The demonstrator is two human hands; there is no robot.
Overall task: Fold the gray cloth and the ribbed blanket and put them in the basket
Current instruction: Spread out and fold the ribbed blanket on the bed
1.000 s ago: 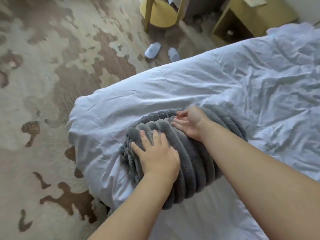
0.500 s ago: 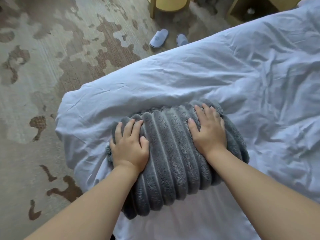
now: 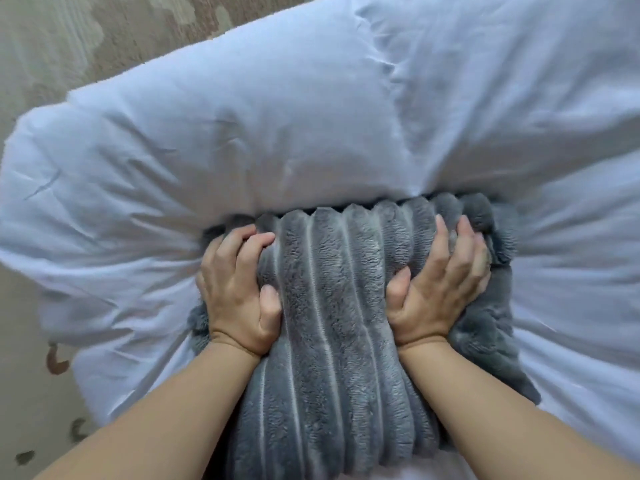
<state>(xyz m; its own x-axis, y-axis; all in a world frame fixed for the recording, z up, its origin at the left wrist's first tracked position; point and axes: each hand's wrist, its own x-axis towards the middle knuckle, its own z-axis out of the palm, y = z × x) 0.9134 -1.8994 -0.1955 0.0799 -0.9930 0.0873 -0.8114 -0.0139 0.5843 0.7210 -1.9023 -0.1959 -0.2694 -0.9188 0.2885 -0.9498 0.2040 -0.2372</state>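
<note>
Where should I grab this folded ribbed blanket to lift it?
Grip the ribbed blanket by its left and right edges, one hand from each side. It's a thick, soft bundle, likely to unfold if held one-sided; the left hand and right hand grip there.

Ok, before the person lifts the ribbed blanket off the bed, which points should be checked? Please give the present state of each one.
1. The left hand grips the left edge of the ribbed blanket: ok.
2. The right hand grips its right edge: ok.
3. The blanket is folded into a thick bundle: ok, it seems.
4. The white duvet is free of both grips: cannot tell, the fingers sink in beside it.
5. The basket is located: not ok, none in view.
6. The gray cloth is done: cannot tell, not in view.
</note>
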